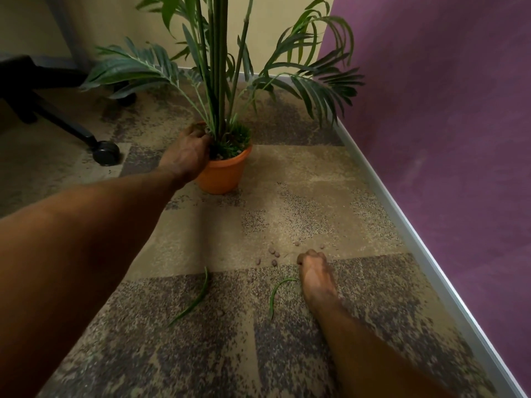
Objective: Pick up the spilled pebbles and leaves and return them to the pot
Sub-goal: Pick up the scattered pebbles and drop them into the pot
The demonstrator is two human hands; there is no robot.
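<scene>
Pebbles point(273, 255) and two leaves point(193, 297) are lying on the carpet point(218, 354) before the orange pot point(222, 173). Left hand point(186, 152) is gripping its rim; right hand point(314, 268) is curling, fingers point(311, 255) closed, contents unclear.

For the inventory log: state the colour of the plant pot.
Orange, like terracotta; the pot shows plainly in the head view.

A black office chair base point(43, 107) with its caster point(105, 153) stands on the mottled carpet point(201, 354), purple wall point(445, 124) on the right
</scene>
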